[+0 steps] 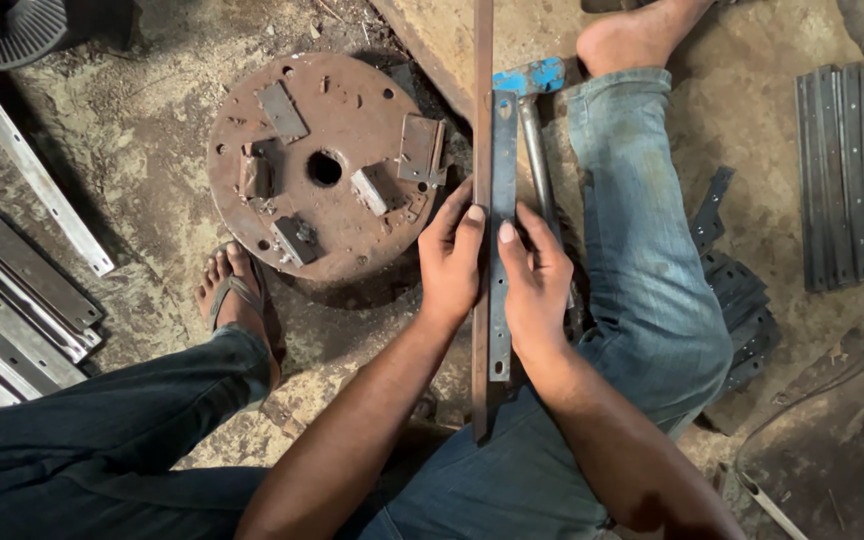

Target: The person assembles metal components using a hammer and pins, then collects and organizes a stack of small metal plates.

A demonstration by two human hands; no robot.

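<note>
Two hands (452, 255) (534, 280), two metal strips (501, 140) (483, 60), one hammer (530, 80), one round steel plate (327, 165)

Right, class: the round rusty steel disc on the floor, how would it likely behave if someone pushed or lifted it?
The round disc looks thick, solid steel, so probably heavy and stiff. Lying flat on the dirt floor, it seems unlikely to roll or tip. The small plates on top might slide off if they are loose.

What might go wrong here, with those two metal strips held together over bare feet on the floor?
Both thumbs press the grey drilled strip against the long rusty bar; the left hand or right hand might get nicked on raw edges. If the bar slips, it may strike the sandalled foot nearby. The hammer lies close beneath, easy to knock.
</note>
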